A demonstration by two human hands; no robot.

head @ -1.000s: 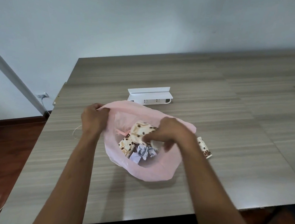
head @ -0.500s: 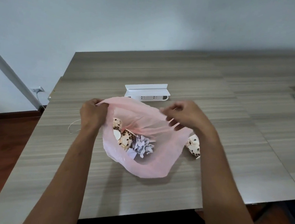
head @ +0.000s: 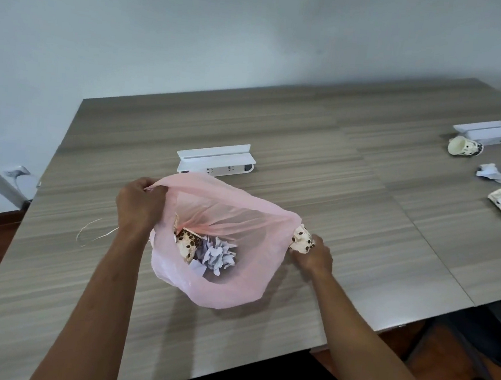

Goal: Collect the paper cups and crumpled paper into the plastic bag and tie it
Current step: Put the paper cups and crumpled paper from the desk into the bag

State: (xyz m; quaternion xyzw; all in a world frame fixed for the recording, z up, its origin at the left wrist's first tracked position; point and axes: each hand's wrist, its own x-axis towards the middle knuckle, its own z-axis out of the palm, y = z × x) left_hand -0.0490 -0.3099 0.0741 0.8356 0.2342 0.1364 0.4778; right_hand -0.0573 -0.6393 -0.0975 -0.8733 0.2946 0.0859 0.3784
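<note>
Two hands work at the pink plastic bag (head: 229,279) on the counter (head: 333,203): the left hand (head: 139,203) pinches its rim open over a cup and crumpled paper (head: 218,252) inside, while the right hand (head: 313,256) grips a spotted paper cup (head: 300,241) just beside the bag.

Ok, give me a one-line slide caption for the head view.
Left hand holds the pink plastic bag open while right hand grips a spotted paper cup beside it.

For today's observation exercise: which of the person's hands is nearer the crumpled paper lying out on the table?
Right. The right hand grips a cup beside the bag; the crumpled paper lies far beyond it. The left hand holds the bag's opposite rim.
</note>
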